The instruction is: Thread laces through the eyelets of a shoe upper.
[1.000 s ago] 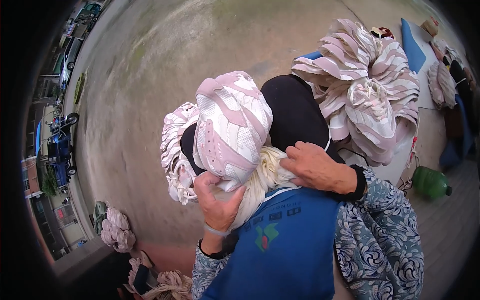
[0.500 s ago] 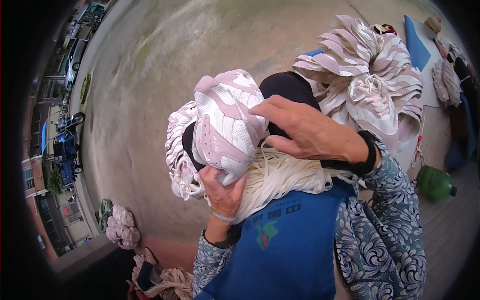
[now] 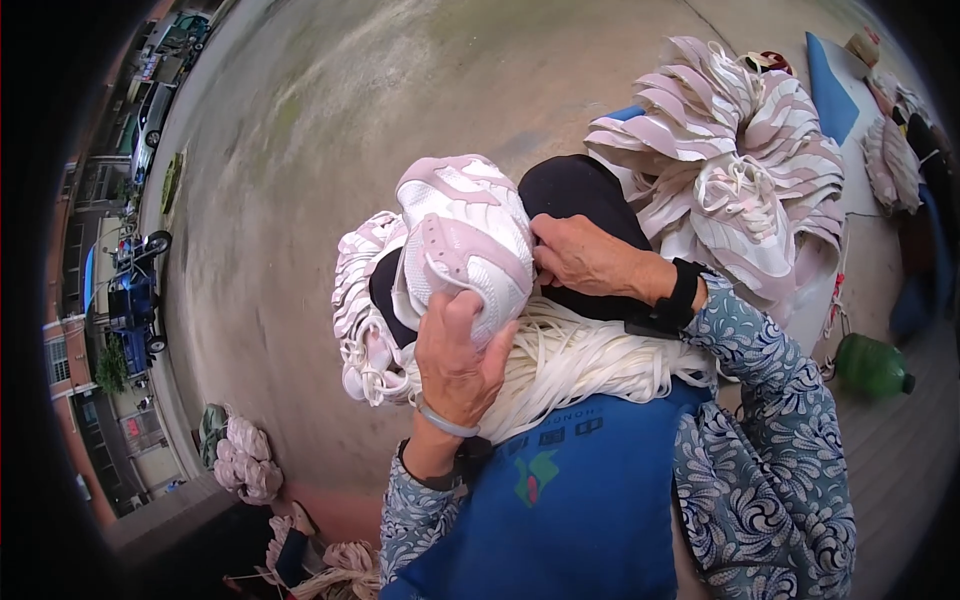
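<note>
— Head view, nearest first: what do the hands have?

— Over a blue apron (image 3: 570,500), the left hand (image 3: 455,355) clasps the underside of a pink-and-white shoe upper (image 3: 465,240), mesh panels with smooth curved overlays, domed in shape. The right hand (image 3: 580,255) pinches its edge, fingers closed on it. A sheaf of flat white laces (image 3: 580,360) lies across the lap just beneath.

— Anything hard to read?

— The left palm is hidden against the upper. A black rounded form (image 3: 585,215) sits behind it, partly covered.

— Changed since half a second ago?

— The right hand was spread open above; now it has dropped to the upper's rim. The upper has turned.

— Farther off?

— A bundle of matching uppers (image 3: 740,170), a green bottle (image 3: 865,365), then rough concrete ground (image 3: 350,120).
</note>
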`<state>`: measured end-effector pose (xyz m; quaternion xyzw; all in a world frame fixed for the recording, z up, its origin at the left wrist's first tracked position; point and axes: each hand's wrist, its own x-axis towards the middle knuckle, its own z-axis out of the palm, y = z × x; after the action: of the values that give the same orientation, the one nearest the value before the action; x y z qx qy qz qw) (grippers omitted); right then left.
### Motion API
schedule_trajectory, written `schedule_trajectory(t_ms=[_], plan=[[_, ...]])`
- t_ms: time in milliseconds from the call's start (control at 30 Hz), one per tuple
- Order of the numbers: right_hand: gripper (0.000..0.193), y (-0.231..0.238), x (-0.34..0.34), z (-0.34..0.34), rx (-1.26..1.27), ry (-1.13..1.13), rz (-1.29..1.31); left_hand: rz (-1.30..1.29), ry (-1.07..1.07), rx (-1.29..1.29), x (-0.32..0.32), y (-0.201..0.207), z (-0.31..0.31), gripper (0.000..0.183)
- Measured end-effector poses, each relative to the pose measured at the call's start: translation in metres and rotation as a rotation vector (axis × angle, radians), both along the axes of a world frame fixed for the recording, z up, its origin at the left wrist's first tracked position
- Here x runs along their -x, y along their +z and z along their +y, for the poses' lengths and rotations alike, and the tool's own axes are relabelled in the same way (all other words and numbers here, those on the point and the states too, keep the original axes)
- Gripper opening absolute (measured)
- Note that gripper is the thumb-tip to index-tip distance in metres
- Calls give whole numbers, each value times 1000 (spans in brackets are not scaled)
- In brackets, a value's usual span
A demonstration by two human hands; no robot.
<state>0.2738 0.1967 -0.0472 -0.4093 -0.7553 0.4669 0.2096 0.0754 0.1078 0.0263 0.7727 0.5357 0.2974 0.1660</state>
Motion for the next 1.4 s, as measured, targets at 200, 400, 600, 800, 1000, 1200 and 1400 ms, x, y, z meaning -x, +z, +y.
schedule_trajectory(t_ms=[200, 400, 600, 800, 1000, 1200, 1400], plan=[[19, 29, -10, 6, -138, 5, -184, 197, -60, 30, -1, 3, -5, 46], [60, 92, 53, -10, -517, -35, -69, 247, -10, -5, -7, -14, -13, 38], [40, 79, 76, -7, -402, 105, -406, 262, -83, -69, -2, -26, -22, 23], [41, 59, 42, -18, -331, -45, -60, 160, -162, -73, 19, -28, -28, 24], [38, 52, 40, -20, -379, -59, -7, 45, 243, -55, 58, -31, -25, 50], [39, 38, 36, -27, -413, -72, 65, 165, 169, 37, 35, -56, -33, 71], [48, 40, 46, -40, -489, -28, -127, 202, 178, 87, 38, -63, -47, 83]])
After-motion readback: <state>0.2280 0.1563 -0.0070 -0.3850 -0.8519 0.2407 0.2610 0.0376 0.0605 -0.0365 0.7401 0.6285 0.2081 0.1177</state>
